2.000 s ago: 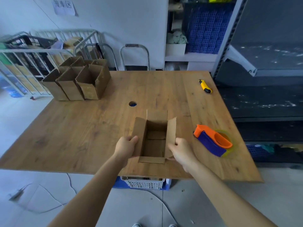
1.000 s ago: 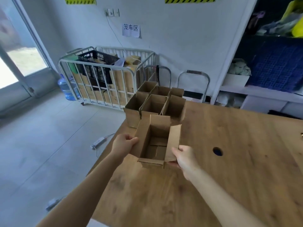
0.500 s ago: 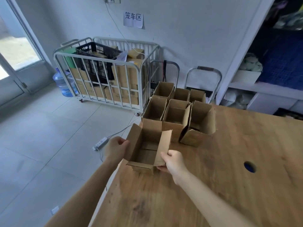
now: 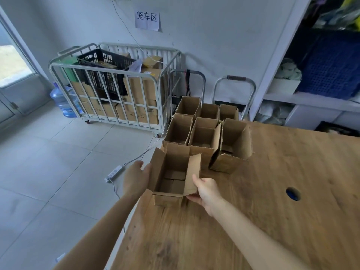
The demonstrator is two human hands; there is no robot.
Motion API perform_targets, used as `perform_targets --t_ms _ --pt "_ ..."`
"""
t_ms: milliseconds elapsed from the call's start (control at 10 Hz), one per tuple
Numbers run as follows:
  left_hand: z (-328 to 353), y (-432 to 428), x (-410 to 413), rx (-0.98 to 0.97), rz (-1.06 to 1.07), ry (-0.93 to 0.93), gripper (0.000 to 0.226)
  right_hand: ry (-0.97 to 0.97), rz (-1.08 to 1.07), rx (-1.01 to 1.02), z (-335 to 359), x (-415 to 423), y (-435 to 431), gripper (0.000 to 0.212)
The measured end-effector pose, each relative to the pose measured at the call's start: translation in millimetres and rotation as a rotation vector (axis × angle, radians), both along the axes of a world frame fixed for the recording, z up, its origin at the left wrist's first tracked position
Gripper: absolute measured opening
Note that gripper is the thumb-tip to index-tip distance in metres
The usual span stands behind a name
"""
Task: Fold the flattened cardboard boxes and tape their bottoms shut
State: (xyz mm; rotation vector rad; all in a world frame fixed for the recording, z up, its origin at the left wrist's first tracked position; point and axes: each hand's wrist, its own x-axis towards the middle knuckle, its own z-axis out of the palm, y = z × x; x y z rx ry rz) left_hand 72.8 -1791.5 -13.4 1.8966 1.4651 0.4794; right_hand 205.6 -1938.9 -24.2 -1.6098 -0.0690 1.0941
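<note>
An open-topped cardboard box (image 4: 173,178) sits upright near the left edge of the wooden table (image 4: 253,221), its top flaps standing up. My left hand (image 4: 136,178) presses against its left flap and wall. My right hand (image 4: 206,190) grips its right side, thumb against the right flap. Just behind it stands a cluster of several folded open boxes (image 4: 204,129); the rightmost of them (image 4: 233,145) leans tilted to the right.
The table's left edge runs just beside the held box, with tiled floor below and a power strip (image 4: 114,173) on it. A round cable hole (image 4: 292,193) is in the tabletop at right. A metal cage cart (image 4: 116,88) and shelving (image 4: 311,94) stand behind.
Both hands carried the box from the table's near middle to its far left corner, and it now sits right behind the group of folded boxes. The view turned left with it.
</note>
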Motion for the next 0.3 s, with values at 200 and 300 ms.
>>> perform_targets --t_ms 200,300 --pt "36.1 -26.2 19.8 0.201 -0.074 -0.021 0.046 -0.012 -0.020 -0.031 15.8 16.0 -31.5 0.038" --pt "55.1 -49.9 34.4 0.233 -0.127 -0.080 0.031 -0.095 -0.039 -0.027 27.2 34.1 -54.4 0.041"
